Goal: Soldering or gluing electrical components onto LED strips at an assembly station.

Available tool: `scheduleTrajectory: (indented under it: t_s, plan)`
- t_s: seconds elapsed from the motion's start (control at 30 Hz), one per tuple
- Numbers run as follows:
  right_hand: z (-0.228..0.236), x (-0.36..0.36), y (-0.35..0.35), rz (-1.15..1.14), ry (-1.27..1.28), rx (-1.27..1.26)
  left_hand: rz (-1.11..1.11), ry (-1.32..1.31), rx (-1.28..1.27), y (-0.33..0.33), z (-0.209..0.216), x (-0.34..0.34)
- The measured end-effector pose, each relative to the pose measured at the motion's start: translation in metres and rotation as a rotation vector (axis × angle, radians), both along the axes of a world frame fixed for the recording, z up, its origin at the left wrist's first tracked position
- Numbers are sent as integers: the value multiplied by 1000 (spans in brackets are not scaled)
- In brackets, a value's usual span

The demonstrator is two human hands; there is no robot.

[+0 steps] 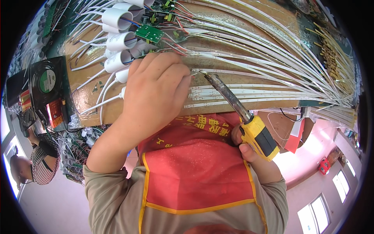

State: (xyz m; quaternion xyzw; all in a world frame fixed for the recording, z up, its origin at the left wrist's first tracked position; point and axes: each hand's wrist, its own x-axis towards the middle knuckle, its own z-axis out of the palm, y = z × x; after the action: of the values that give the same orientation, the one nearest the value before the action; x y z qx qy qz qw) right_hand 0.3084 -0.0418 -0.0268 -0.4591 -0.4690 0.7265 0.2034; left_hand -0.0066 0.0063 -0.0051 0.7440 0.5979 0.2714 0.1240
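My left hand (156, 91) rests on the brown workboard (89, 105), fingers curled down on the end of a thin white LED strip (253, 74). My right hand (243, 146) grips the yellow and black handle of a soldering iron (259, 136). Its dark shaft runs up and to the left. The iron's tip (203, 73) meets the strip's end just beside my left fingertips. Several more white LED strips (249, 97) lie side by side below it, running to the right.
Green circuit boards (149, 33) with red and white wires and white plastic tubes (117, 41) crowd the board's upper left. A black fan (46, 82) stands at the left. Another person (37, 163) sits at the far left. I wear a red apron (194, 167).
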Motion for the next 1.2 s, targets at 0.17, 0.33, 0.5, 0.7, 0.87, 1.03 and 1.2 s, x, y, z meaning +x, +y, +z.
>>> scheduleTrajectory:
  t_s: [0.17, 0.33, 0.5, 0.7, 0.87, 1.03, 1.2]
  plan:
    - [-18, 6, 2, 123, -8, 264, 19, 11, 20, 0, -3, 2]
    - [-27, 3, -3, 69, 50, 324, 61, 24, 58, 2, -8, 7]
    - [-20, 8, 4, 164, 1, 273, 101, 60, 68, 3, -10, 12]
    - [-21, 2, 1, 85, 13, 288, 90, 102, 97, 3, -14, 12]
    - [-27, 5, -1, 68, 50, 296, 87, 122, 106, 4, -14, 13]
    - [-21, 7, -5, 54, -13, 382, 11, 109, 126, 1, -15, 8]
    - [0, 2, 11, 52, 84, 428, -71, 13, 39, -6, -7, 5]
